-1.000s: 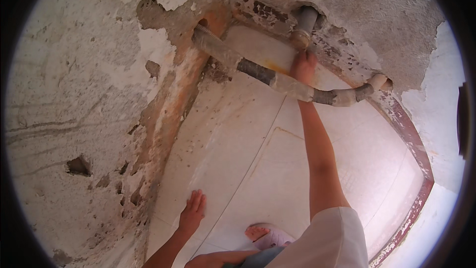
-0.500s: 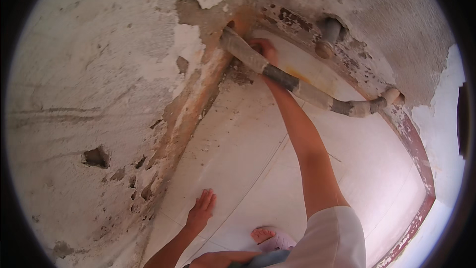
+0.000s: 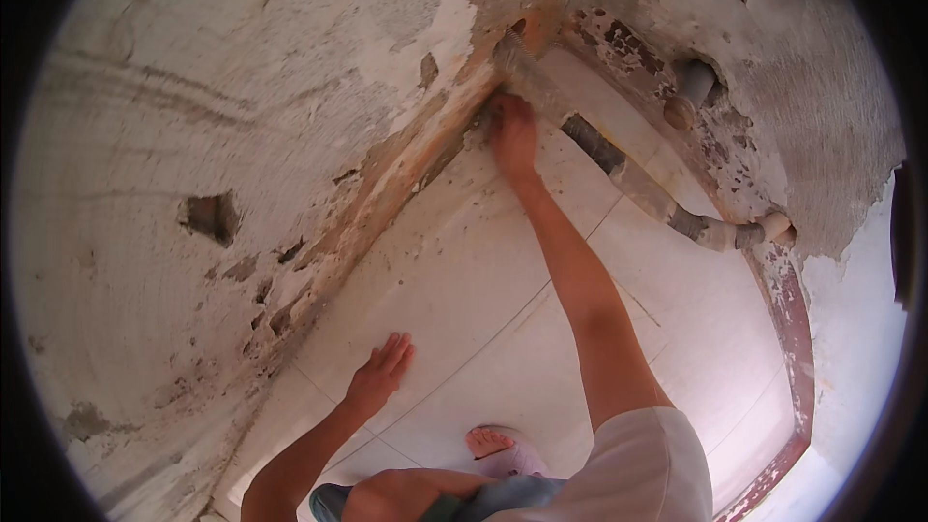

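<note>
My right hand (image 3: 512,135) reaches far forward to the foot of the left wall, close to the corner. Its fingers are curled and closed at the floor's edge, and whatever they grip, if anything, is hidden. Just to the right of that hand runs a grey, patched pipe (image 3: 646,190) with dark wrapped bands, slanting above the floor from the corner to the right wall. My left hand (image 3: 380,374) is low over the pale tiled floor (image 3: 464,280), palm down, fingers stretched out and holding nothing. Whether it presses on the tiles I cannot tell.
The left wall (image 3: 290,68) has crumbling plaster and a square hole (image 3: 211,218). A short pipe stub (image 3: 682,108) sticks out of a hole in the right wall. Reddish, flaking skirting (image 3: 795,329) edges the floor. My bare foot (image 3: 490,442) shows below.
My right hand has come from behind the pipe to its near left side, at the wall's foot. The view has shifted, and my left hand remains over the floor.
</note>
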Action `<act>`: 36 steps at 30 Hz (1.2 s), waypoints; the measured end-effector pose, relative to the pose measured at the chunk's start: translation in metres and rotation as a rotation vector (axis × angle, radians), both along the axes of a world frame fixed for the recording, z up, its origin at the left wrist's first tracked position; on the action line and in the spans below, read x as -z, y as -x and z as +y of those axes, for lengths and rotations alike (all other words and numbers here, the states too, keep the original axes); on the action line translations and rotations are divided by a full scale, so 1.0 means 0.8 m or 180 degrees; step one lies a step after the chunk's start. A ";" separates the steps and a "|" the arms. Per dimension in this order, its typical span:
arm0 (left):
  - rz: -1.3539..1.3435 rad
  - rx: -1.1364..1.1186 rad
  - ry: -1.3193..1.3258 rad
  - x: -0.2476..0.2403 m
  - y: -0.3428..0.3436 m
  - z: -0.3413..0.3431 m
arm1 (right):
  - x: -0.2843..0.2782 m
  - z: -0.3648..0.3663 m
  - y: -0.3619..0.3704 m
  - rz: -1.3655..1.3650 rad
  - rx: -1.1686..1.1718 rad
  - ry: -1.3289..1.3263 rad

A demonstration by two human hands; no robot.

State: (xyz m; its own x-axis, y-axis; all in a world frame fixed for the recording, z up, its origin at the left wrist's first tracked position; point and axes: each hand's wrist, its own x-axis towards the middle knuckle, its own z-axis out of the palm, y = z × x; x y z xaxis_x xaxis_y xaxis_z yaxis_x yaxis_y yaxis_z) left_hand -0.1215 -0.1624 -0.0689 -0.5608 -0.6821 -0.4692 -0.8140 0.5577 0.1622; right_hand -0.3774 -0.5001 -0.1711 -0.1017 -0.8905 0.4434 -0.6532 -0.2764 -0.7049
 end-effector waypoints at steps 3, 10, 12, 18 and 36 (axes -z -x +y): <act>-0.0142 0.0090 0.0100 -0.002 0.002 0.000 | -0.018 0.048 -0.033 -0.0101 -0.0240 -0.0564; -0.0380 0.0296 0.0634 0.005 -0.007 0.010 | -0.049 0.091 -0.017 -0.0973 -0.0855 -0.0629; -0.0583 0.0444 0.0841 -0.001 -0.010 0.013 | -0.041 0.058 0.022 -0.0303 -0.0266 -0.0577; -0.0463 0.0541 0.1063 0.017 0.005 0.005 | 0.020 -0.057 0.121 0.1151 0.0570 -0.0257; -0.0736 0.0396 0.1008 0.017 -0.004 0.021 | -0.051 0.048 -0.002 0.0295 -0.0123 -0.0092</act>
